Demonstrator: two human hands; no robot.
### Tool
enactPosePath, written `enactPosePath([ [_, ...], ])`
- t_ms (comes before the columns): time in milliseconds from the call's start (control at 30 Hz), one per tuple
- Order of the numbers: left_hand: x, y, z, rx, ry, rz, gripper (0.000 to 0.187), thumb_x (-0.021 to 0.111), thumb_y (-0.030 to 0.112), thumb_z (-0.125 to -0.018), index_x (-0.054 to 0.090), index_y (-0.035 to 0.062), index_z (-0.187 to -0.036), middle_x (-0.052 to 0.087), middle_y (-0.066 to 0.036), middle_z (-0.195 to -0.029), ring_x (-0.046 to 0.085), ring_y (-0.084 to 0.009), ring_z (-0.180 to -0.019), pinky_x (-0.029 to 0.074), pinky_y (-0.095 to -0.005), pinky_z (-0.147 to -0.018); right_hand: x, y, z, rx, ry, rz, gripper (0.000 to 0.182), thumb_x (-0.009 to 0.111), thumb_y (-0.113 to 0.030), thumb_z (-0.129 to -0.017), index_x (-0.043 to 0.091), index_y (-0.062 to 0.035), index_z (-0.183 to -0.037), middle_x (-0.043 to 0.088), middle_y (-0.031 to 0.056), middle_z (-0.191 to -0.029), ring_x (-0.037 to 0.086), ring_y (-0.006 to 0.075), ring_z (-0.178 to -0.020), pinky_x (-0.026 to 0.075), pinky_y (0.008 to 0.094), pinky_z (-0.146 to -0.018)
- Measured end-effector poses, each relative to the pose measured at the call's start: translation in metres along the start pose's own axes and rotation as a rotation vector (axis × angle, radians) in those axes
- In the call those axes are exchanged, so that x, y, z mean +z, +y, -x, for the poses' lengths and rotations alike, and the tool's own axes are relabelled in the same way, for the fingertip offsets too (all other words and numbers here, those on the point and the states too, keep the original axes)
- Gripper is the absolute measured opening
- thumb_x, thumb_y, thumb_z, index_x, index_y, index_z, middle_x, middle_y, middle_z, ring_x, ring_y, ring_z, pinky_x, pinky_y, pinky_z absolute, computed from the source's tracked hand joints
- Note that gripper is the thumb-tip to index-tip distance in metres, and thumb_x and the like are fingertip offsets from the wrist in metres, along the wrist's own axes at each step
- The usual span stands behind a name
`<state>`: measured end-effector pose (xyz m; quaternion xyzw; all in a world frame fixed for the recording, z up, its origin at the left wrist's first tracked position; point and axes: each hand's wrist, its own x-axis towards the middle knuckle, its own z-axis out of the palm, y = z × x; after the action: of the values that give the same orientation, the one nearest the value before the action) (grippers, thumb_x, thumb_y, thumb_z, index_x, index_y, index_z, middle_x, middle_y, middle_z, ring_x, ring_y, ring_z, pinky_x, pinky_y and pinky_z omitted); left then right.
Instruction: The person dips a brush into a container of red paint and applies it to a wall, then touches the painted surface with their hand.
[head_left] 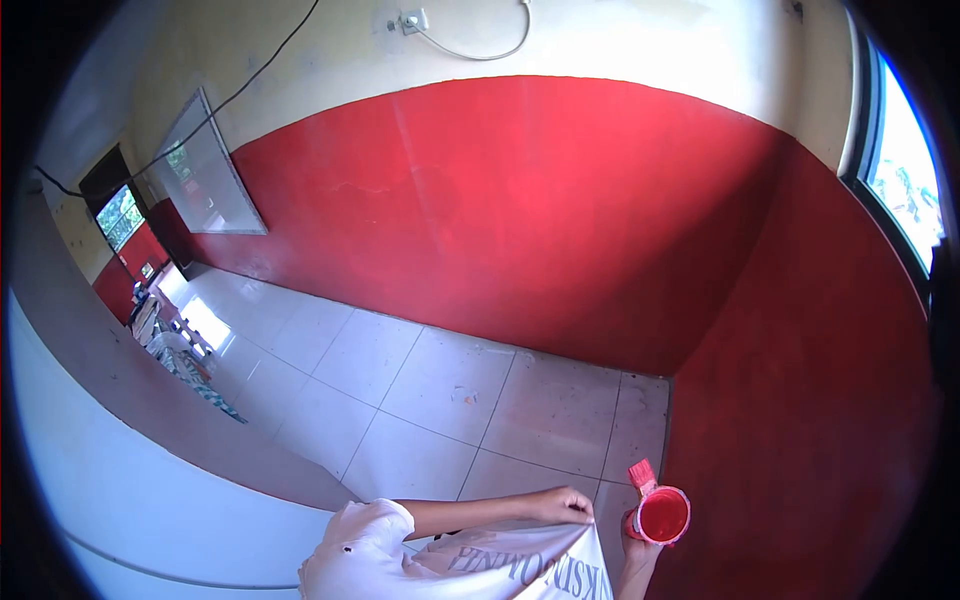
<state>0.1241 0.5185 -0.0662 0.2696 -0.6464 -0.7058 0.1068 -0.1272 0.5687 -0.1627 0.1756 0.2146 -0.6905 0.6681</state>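
My left hand is closed in a pinch on the white T-shirt with dark lettering, pulling its cloth outward. Lower right, my right hand is wrapped round a small paint can from below and the side. Red paint shows inside the can, and its rim is smeared with red. A paintbrush with red-coated bristles sticks up beside the rim, on the far side. Its handle is mostly hidden, so how it is held cannot be made out.
Red paint covers the lower wall, cream the upper part. A window is at right. A whiteboard leans on the wall at left. Pale tiles form the floor. Various items lie beyond a grey-white surface. A dark cable crosses upper left.
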Motion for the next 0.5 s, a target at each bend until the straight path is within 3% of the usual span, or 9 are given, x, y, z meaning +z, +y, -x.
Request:
enactPosePath([
  [33,-0.009,-0.001,-0.008,-0.017,0.075,0.011,0.022,0.058,0.022,-0.093,0.067,0.002,-0.092,0.066,-0.002,-0.087,0.057,-0.0077,-0.085,0.045,-0.0248,-0.077,0.007,-0.007,-0.007,0.001,0.003,0.01,0.034,0.05,-0.038,-0.092,0.058,-0.0102,-0.11,0.065,0.0066,-0.102,0.064,0.0239,-0.086,0.054,0.0385,-0.07],
  [133,-0.023,-0.014,-0.027,-0.089,-0.01,0.13,0.023,0.056,0.024,-0.094,0.066,0.0026,-0.095,0.066,-0.001,-0.088,0.058,-0.0074,-0.084,0.045,-0.0244,-0.078,0.013,-0.029,-0.039,0.022,0.053,0.014,0.029,0.055,-0.036,-0.087,0.061,-0.0127,-0.104,0.066,0.0035,-0.098,0.063,0.0219,-0.088,0.051,0.0412,-0.076],
  [167,-0.028,-0.014,-0.03,-0.191,-0.034,0.246,0.026,0.054,0.025,-0.095,0.063,0.003,-0.106,0.064,-0.002,-0.098,0.057,-0.0096,-0.092,0.044,-0.026,-0.083,0.023,-0.03,-0.042,-0.008,0.095,0.032,0.029,0.055,-0.036,-0.087,0.061,-0.0126,-0.104,0.067,0.0037,-0.098,0.063,0.0221,-0.088,0.051,0.0413,-0.077],
  [267,-0.034,-0.013,-0.023,0.02,-0.009,0.029,0.035,0.055,0.032,-0.095,0.061,0.0028,-0.114,0.063,-0.004,-0.107,0.056,-0.0135,-0.101,0.043,-0.0287,-0.089,0.036,-0.033,-0.063,-0.025,0.09,0.061,0.03,0.056,-0.035,-0.086,0.061,-0.0123,-0.106,0.067,0.0047,-0.099,0.063,0.0227,-0.09,0.05,0.0419,-0.078],
  [300,-0.034,-0.028,-0.028,0.084,-0.184,0.191,0.047,0.053,0.04,-0.095,0.058,0.001,-0.12,0.059,-0.006,-0.119,0.052,-0.0165,-0.11,0.039,-0.0303,-0.096,0.039,-0.033,-0.072,-0.015,0.064,0.067,0.031,0.056,-0.035,-0.086,0.061,-0.0121,-0.106,0.067,0.005,-0.1,0.064,0.0228,-0.091,0.05,0.0421,-0.079],
  [400,-0.045,-0.045,-0.031,-0.045,-0.278,0.18,0.058,0.047,0.049,-0.095,0.055,0.0002,-0.126,0.055,-0.009,-0.126,0.049,-0.0198,-0.117,0.035,-0.0322,-0.101,0.058,-0.022,-0.096,0.065,0.122,0.084,0.033,0.056,-0.036,-0.086,0.062,-0.0109,-0.106,0.067,0.0063,-0.098,0.064,0.0235,-0.091,0.049,0.0431,-0.08],
  [433,-0.056,-0.053,-0.034,-0.17,-0.267,0.131,0.064,0.042,0.053,-0.095,0.051,0.0004,-0.13,0.051,-0.012,-0.134,0.043,-0.0202,-0.125,0.031,-0.0327,-0.105,0.065,-0.016,-0.105,0.114,0.105,0.076,0.034,0.055,-0.036,-0.086,0.062,-0.0095,-0.105,0.068,0.0071,-0.096,0.064,0.0239,-0.09,0.049,0.0435,-0.08],
  [500,-0.086,-0.06,-0.046,-0.198,-0.363,0.1,0.065,0.042,0.054,-0.095,0.051,-0.0001,-0.13,0.05,-0.013,-0.134,0.042,-0.022,-0.127,0.031,-0.0331,-0.105,0.074,-0.002,-0.124,0.172,0.106,0.065,0.033,0.056,-0.035,-0.085,0.062,-0.0087,-0.104,0.068,0.0072,-0.096,0.065,0.0241,-0.089,0.05,0.043,-0.079],
])
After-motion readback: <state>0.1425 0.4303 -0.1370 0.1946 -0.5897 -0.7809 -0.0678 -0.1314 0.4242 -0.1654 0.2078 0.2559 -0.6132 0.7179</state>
